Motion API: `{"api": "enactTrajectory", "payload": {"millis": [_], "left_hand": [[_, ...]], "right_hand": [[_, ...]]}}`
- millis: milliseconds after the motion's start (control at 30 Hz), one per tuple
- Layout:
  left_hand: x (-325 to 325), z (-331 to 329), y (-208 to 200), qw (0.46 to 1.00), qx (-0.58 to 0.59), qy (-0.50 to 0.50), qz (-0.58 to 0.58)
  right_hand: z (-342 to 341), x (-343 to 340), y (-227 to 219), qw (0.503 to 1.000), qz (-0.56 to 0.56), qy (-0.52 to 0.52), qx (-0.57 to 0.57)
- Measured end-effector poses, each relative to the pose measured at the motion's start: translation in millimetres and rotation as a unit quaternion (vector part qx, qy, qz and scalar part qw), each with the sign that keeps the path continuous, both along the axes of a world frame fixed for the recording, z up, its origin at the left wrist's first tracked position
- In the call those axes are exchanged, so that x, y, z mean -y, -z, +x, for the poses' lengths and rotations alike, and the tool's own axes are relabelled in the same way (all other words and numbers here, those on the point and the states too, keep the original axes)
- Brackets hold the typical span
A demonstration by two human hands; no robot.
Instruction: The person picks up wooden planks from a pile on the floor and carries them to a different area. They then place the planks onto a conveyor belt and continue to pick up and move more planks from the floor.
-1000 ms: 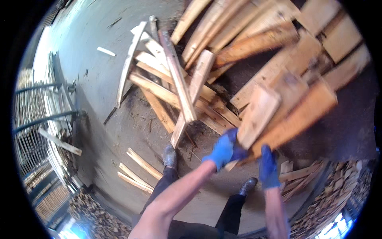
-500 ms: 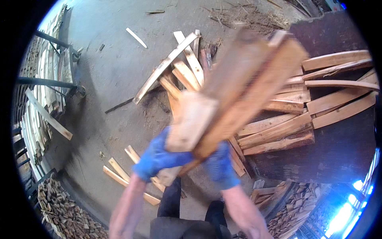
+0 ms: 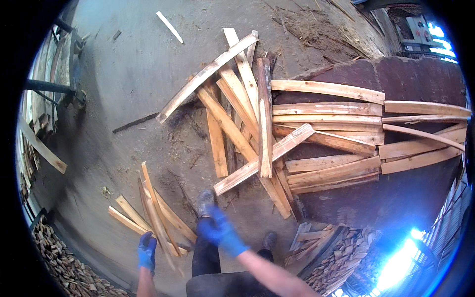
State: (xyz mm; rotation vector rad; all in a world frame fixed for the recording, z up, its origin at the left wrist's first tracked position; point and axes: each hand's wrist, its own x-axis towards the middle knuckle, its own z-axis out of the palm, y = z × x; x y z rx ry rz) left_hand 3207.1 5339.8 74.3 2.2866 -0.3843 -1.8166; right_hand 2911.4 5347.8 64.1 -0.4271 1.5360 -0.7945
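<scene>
Both of my hands wear blue gloves. My left hand (image 3: 147, 251) is low at the left with fingers apart and no board in its grasp. Right beside it are several thin wooden slats (image 3: 157, 210) on the floor, and one of them is smeared by motion. My right hand (image 3: 222, 231) reaches across over my leg and shoe; blur hides its fingers, and no board shows in it. Ahead lies a loose pile of wooden boards (image 3: 236, 116), crossed at many angles. A bark-edged board (image 3: 265, 119) and a pale short board (image 3: 264, 159) rest on top.
Rows of boards (image 3: 331, 108) lie on a dark brown platform (image 3: 420, 79) at the right. A metal rack (image 3: 52, 87) with stacked slats stands far left. Chopped wood heaps (image 3: 74, 267) fill the lower left and lower right (image 3: 341, 255). Bark debris (image 3: 316, 37) litters the far floor.
The bundle of boards that both hands held up is out of them. My left hand has moved down and left to the slats; my right hand has swung left. The view has shifted.
</scene>
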Motion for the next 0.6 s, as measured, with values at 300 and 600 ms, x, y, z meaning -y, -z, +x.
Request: {"api": "enactTrajectory", "payload": {"millis": [300, 600], "left_hand": [[31.3, -105.3, 20.8, 0.997, -0.014, 0.045, -0.057], [81.0, -324.0, 66.2, 0.943, -0.208, 0.189, -0.179]], "right_hand": [[-254.4, 68.2, 105.1, 0.969, 0.133, 0.206, -0.016], [-225.5, 26.5, 84.1, 0.972, -0.016, 0.225, 0.063]]}}
